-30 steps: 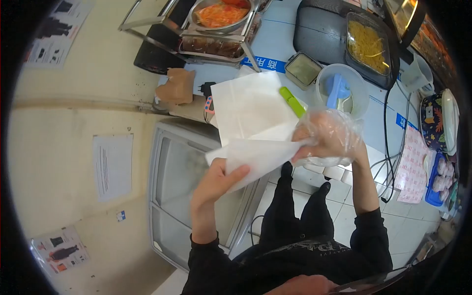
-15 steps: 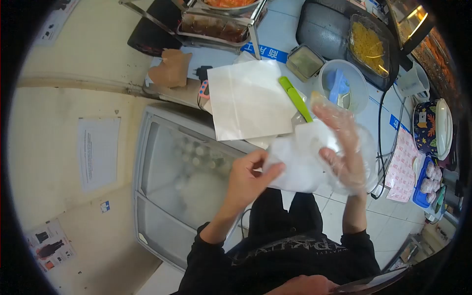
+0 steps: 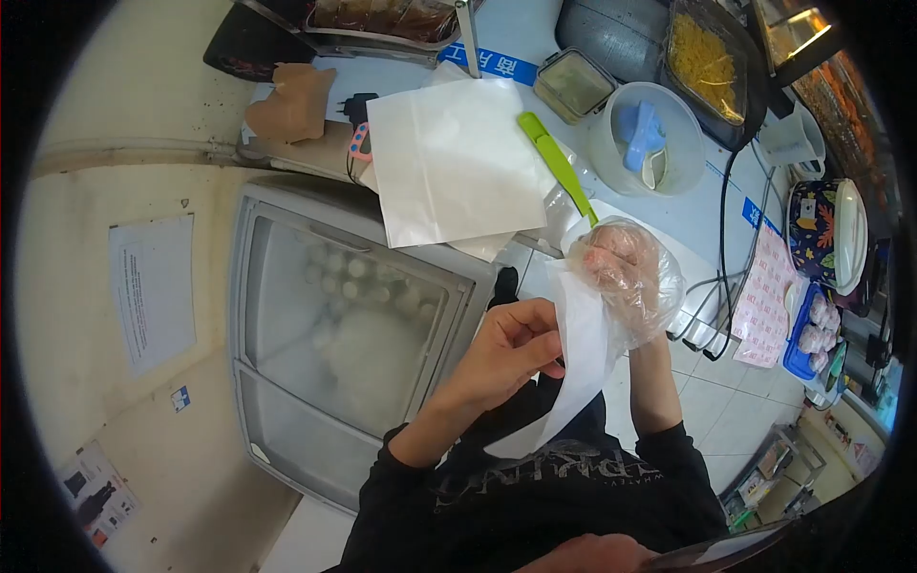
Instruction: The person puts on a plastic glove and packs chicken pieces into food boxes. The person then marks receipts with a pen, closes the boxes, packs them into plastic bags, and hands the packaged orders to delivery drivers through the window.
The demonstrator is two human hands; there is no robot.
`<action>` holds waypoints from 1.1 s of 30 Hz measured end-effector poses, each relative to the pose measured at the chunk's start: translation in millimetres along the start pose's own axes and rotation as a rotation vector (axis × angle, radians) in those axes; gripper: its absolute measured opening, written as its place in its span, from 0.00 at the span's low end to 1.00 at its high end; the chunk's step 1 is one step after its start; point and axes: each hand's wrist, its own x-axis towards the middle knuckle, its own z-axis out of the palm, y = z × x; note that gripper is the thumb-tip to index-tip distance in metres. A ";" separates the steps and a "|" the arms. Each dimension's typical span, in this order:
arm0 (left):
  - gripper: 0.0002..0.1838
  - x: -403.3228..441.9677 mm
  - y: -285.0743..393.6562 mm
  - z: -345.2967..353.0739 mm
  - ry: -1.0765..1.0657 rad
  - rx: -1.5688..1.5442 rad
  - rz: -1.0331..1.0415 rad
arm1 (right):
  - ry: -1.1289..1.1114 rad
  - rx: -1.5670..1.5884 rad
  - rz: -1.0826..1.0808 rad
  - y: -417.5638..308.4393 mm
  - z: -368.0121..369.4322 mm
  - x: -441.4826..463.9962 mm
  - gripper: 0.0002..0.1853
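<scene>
My left hand (image 3: pixel 506 358), bare, pinches the near edge of a thin white paper sheet (image 3: pixel 573 358) between thumb and fingers. The sheet hangs down in front of my shirt with its lower end curling toward me. My right hand (image 3: pixel 626 267) is inside loose clear plastic, with its fingers curled in against the sheet's upper part. Crumpled plastic hides just how those fingers grip. Beyond the right hand lies a bright green-handled tool (image 3: pixel 559 164), beside a stack of white paper sheets (image 3: pixel 458 162) on the counter.
A clear tub (image 3: pixel 611 167) holds a blue-handled item. Behind it are a small lidded box (image 3: pixel 573 84) and a tray of yellow shreds (image 3: pixel 705 67). Below the counter, a glass-topped freezer (image 3: pixel 344 325) stands at left. A black cable (image 3: pixel 723 248) hangs over the counter edge.
My right hand has gone from spread fingers to curled ones and come in to the white sheet. The sheet has turned and now hangs lower. The view has shifted slightly right.
</scene>
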 end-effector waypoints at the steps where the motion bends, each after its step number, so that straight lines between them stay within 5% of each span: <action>1: 0.13 0.0 1.2 2.4 0.001 -0.001 0.001 | 0.029 -0.006 -0.006 -0.4 1.5 -0.3 0.13; 10: 0.10 3.5 -5.1 0.1 0.079 -0.097 -0.020 | 0.075 -0.124 -0.130 31.2 -0.2 -0.6 0.10; 13: 0.04 14.4 -7.7 10.1 0.365 0.498 0.565 | 0.282 -0.573 -0.480 1.4 6.2 -13.9 0.14; 14: 0.04 18.4 -12.7 13.2 0.357 0.505 0.580 | 0.356 -0.712 -0.588 -4.0 9.6 -19.0 0.16; 17: 0.06 19.7 -22.9 12.4 0.470 0.856 0.641 | 0.118 -0.396 -0.030 16.1 20.2 -17.0 0.13; 18: 0.06 15.1 -20.9 10.7 0.457 0.872 0.670 | 0.123 -0.391 -0.065 17.6 19.2 -7.0 0.13; 20: 0.09 -3.7 -8.8 3.2 0.759 0.458 0.728 | 0.224 -0.701 -0.352 15.2 18.1 18.5 0.11; 22: 0.13 -25.7 14.0 -4.9 0.737 0.279 0.941 | 0.256 -0.732 -0.732 9.5 11.6 82.1 0.11; 25: 0.16 -74.8 24.4 -5.4 0.937 0.300 1.108 | 0.286 -1.044 -0.808 50.9 -26.6 184.0 0.15; 27: 0.20 -105.8 23.6 16.2 1.060 1.057 1.249 | 0.296 -1.342 -0.578 49.2 -43.5 195.9 0.23; 28: 0.20 -109.4 16.5 35.6 1.028 1.071 1.305 | 0.324 -1.260 -0.654 20.9 -43.3 161.3 0.26; 33: 0.28 -79.0 -114.4 162.2 0.031 1.058 0.534 | -0.085 -0.297 -0.877 3.7 -145.1 -131.1 0.39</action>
